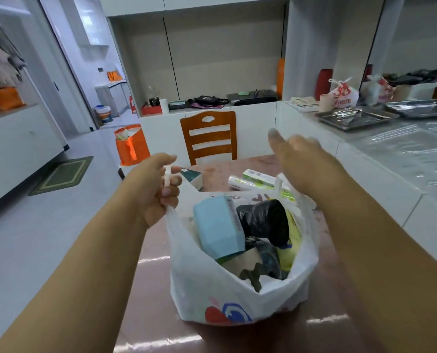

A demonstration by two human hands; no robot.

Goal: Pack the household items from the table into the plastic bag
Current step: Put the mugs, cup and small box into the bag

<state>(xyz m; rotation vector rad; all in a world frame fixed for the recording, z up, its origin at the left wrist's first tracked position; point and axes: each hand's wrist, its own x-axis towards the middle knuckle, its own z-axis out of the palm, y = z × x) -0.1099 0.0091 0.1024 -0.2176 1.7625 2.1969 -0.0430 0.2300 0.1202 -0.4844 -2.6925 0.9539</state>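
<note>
Plastic bag (237, 299) handle in left hand (152, 189)

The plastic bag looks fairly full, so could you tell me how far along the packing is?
Done: the plastic bag holds a blue box and black roll. In hand: the left hand grips one handle; the right hand hovers open. Left: the green-white packet and small box on the table.

Both forearms are bare to the frame edge, with no sleeves, rings or watch.
</note>
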